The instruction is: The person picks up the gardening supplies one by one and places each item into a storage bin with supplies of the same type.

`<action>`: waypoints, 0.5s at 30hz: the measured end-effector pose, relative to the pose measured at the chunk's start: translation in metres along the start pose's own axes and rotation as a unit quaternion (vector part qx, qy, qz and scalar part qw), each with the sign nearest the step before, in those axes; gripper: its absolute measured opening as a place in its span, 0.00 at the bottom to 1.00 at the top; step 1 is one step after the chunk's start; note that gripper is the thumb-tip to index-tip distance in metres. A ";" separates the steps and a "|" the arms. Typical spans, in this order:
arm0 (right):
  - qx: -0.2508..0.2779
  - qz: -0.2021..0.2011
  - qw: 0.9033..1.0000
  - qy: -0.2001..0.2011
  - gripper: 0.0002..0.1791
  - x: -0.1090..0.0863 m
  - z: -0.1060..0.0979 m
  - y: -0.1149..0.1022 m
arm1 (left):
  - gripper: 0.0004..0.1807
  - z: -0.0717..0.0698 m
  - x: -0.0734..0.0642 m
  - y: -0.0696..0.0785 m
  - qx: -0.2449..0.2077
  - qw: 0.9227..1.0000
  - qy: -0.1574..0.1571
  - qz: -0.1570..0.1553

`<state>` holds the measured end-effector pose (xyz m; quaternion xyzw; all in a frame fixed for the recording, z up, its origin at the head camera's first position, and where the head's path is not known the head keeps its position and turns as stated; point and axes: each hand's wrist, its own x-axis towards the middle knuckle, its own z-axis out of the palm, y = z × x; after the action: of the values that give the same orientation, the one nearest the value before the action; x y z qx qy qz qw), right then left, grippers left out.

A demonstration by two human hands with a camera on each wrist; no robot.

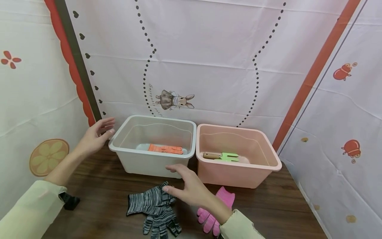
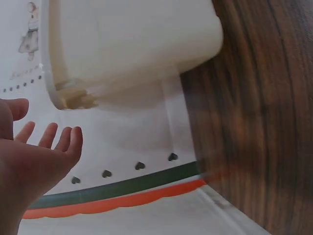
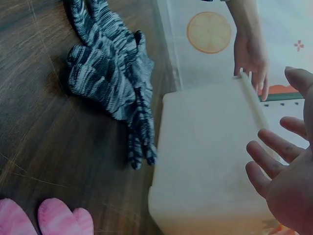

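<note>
Hands [image 1: 96,136] [image 1: 190,186] near white bin [image 1: 146,163]; head view adds fork [image 1: 222,156].

The white bin [image 1: 146,164] looks smooth plastic, grey gloves [image 1: 149,202] knitted cloth, tabletop [image 1: 98,196] wood-grained.

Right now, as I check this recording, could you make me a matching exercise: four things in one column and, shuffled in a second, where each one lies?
Things:
1. Striped gloves
2. Garden fork
3. Pink glove
4. Orange glove

Places:
A. On the table, in front of the pink box
B. Inside the white box
C. On the table, in front of the white box
D. Inside the pink box

Right pairs: 1-C, 2-D, 3-A, 4-B
</note>
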<state>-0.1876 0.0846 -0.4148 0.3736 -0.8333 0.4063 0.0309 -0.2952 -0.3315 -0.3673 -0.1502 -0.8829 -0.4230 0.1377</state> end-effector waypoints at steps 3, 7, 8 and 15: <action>0.010 0.005 1.000 -0.009 0.35 0.004 0.007 0.008 | 0.31 0.001 0.000 -0.010 -0.005 1.000 0.009 -0.007; 0.025 0.009 0.999 -0.019 0.34 0.009 0.017 0.018 | 0.32 0.003 0.000 -0.022 -0.035 0.999 0.000 -0.029; 0.028 0.013 0.999 -0.021 0.34 0.011 0.019 0.020 | 0.32 0.003 0.001 -0.025 -0.042 0.998 -0.007 -0.037; 0.057 0.030 0.998 -0.021 0.33 0.018 0.032 0.029 | 0.35 0.005 0.004 -0.031 -0.095 0.986 -0.083 -0.111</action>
<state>-0.2110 0.0626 -0.4491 0.3581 -0.8200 0.4460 -0.0198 -0.3115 -0.3451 -0.3905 -0.0986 -0.8584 -0.5035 0.0017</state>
